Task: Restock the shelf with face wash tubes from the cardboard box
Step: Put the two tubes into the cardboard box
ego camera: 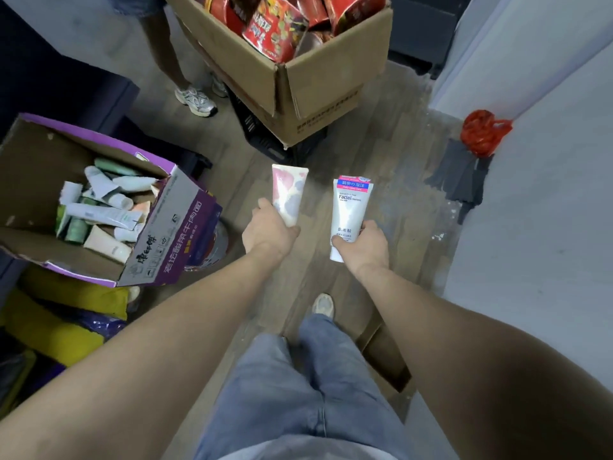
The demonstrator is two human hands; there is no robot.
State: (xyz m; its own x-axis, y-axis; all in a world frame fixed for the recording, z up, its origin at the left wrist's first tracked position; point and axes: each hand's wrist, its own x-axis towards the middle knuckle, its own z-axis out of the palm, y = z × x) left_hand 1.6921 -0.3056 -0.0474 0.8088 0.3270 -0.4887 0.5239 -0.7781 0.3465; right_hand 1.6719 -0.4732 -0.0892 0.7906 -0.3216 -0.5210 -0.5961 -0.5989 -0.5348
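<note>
My left hand (268, 232) grips a pale tube with pink and lilac blotches (289, 190), held upright over the floor. My right hand (365, 247) grips a white tube printed "Facial" with a pink and blue top band (348, 210), also upright. Both hands are out in front of me, side by side and apart. At the left stands an open purple cardboard box (172, 234) holding several face wash tubes (99, 214) in white, green and peach, lying jumbled. No shelf is in view.
A large brown carton (318, 84) of red snack packs sits on a black crate ahead. Another person's legs and sneaker (195, 99) stand beside it. A red plastic bag (482, 131) lies by the white wall at right. Yellow and purple bags (66, 313) lie under the purple box.
</note>
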